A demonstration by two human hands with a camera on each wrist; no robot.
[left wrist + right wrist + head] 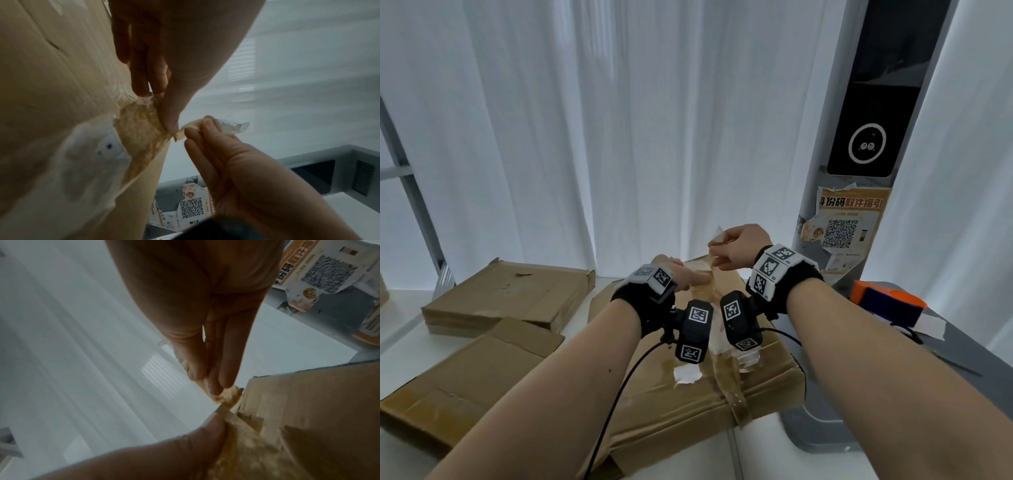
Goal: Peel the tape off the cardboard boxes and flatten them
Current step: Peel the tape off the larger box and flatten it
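A brown cardboard box (681, 404) lies in the middle of the table, and a strip of clear tape (732, 387) runs down its top. My left hand (678, 274) presses on the box's far end. Its thumb (185, 447) lies flat on the torn, tape-covered patch (141, 126). My right hand (739, 246) is raised just beyond it and pinches the lifted tape end (717, 240) between thumb and fingers (205, 382). In the left wrist view the crumpled tape end (232, 128) sticks out past the right hand's fingers (205, 146).
A stack of flattened cardboard (510, 294) lies at the back left, and another flat piece (472, 377) at the front left. A grey pillar with a QR poster (842, 233) stands at the right. An orange and blue object (887, 301) sits on its grey base. White curtains hang behind.
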